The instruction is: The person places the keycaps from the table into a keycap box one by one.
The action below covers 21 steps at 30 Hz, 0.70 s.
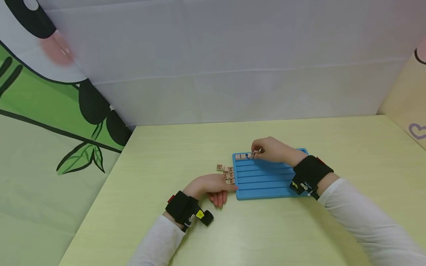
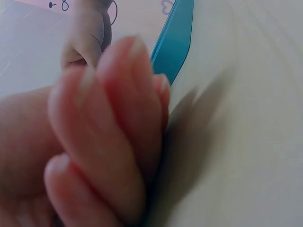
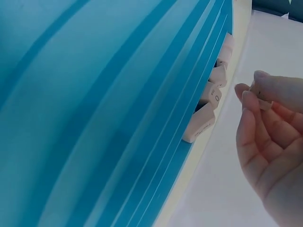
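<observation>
Now pinch small beige block lightly in right hand, near beige block row along far edge of ribbed blue plastic tray. Lower it squarely; avoid nudging neighbours. Left hand, fingers relaxed, sits at tray's left side: steady tray.

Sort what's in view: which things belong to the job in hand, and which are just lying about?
In the job:
blue tray
beige pieces in its far row
loose beige pieces by its left edge, near the left hand
small piece pinched by the right hand

Just around it:
table
pale backdrop
black wrist straps
</observation>
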Each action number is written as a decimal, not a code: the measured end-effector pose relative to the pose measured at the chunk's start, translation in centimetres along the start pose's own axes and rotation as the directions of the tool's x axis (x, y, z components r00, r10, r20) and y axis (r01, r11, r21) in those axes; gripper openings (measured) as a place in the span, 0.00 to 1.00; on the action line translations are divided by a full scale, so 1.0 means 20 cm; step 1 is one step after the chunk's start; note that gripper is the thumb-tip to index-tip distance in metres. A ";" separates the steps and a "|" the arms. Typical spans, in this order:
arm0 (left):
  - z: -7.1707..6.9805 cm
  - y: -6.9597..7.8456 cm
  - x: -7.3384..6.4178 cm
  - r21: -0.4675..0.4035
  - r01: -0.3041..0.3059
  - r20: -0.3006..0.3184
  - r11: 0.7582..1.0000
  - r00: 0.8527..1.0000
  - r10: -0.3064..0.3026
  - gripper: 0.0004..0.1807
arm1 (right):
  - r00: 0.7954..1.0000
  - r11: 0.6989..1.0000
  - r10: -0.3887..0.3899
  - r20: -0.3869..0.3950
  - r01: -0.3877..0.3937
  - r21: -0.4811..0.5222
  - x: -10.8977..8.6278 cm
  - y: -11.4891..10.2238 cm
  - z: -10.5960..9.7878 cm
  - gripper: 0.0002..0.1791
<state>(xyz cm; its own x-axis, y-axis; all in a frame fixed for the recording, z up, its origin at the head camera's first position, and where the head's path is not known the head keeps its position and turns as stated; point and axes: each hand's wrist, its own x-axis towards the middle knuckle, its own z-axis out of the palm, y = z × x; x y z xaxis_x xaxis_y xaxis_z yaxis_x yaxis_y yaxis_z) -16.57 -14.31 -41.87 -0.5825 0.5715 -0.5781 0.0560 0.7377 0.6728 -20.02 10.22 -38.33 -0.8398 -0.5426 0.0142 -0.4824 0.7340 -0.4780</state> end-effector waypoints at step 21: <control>0.00 0.01 -0.03 -0.017 -0.003 0.009 1.000 1.000 0.003 0.30 | 0.996 0.976 -0.082 -0.027 0.075 -0.204 0.01 0.00 0.03 0.11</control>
<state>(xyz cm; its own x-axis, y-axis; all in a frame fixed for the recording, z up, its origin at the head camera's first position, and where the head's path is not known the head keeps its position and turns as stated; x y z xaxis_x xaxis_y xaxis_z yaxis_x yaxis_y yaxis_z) -16.19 -14.50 -41.29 -0.5748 0.5772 -0.5800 0.0437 0.7295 0.6826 -20.06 9.84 -38.91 -0.8039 -0.5897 0.0774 -0.5845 0.7593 -0.2860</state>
